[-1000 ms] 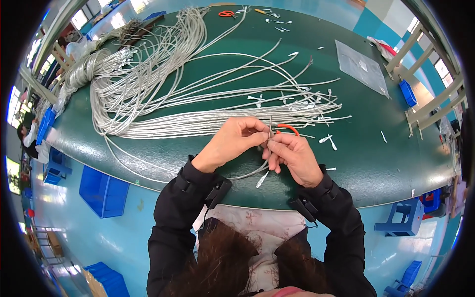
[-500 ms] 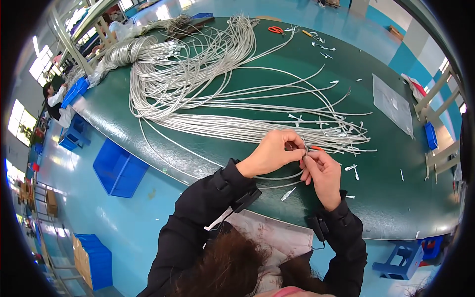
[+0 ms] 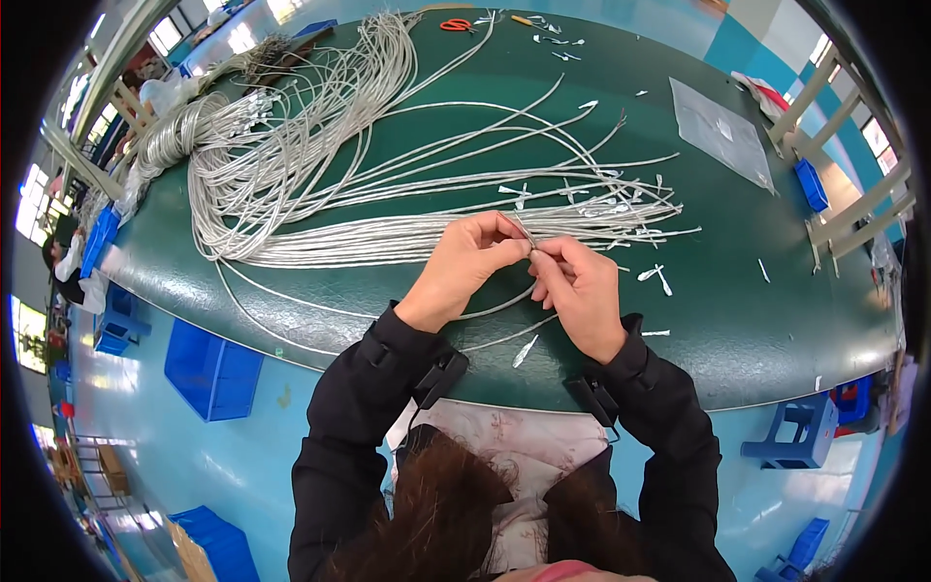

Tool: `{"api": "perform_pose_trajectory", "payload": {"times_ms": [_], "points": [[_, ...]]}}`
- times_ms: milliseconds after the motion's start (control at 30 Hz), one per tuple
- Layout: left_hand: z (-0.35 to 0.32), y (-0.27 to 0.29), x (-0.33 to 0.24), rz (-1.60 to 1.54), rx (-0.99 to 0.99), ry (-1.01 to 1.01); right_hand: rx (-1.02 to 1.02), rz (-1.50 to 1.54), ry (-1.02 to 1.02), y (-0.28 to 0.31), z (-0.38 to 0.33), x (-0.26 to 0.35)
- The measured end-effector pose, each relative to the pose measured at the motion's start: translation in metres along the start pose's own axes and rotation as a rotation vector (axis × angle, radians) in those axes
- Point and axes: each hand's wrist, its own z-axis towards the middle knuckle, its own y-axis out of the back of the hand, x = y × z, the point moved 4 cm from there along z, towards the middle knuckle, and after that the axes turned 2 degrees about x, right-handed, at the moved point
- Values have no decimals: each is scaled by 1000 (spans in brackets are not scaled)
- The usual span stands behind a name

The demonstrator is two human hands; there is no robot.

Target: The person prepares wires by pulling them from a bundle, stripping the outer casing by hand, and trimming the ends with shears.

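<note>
Green table [image 3: 718,325] supports silvery cables [image 3: 359,240]; left hand [image 3: 460,267] and right hand [image 3: 585,291] (fingertips close together) both pinch one cable end [image 3: 525,230], thumbs against fingers.

Workshop: green worktable [image 3: 718,310], cable bundles [image 3: 339,244], blue bins [image 3: 211,373].

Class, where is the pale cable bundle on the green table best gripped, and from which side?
Probably around the straight middle stretch of the pale cable bundle, from the near side: there it runs compact, while leftward it bends into loops and rightward its ends spread.
</note>
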Motion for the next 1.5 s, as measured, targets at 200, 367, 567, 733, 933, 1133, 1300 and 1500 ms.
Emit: {"api": "perform_pose_trajectory", "payload": {"times_ms": [200, 367, 567, 733, 933, 1133, 1300, 1500], "points": [[-1, -1, -5, 268, 28, -57, 71, 29, -71, 4, -2, -2], [-1, -1, -9, 381, 55, -126, 51, -33, 1, 6, -3, -2], [-1, 0, -11, 387, 59, -117, 118, 40, -71, 6, -2, 1], [-2, -4, -17, 363, 94, -122, 258, 312, -208, 10, 2, -1], [-3, -3, -13, 263, 128, -90, 292, 258, -182, 11, 0, 1], [-6, -6, -16, 231, 130, -51, 310, 230, -187, 9, -3, 0], [-5, -5, -20, 271, 157, -31, 310, 288, -198, 12, 0, -1], [-5, -6, -19, 259, 147, -57, 314, 299, -200, 11, 0, -2]]}}
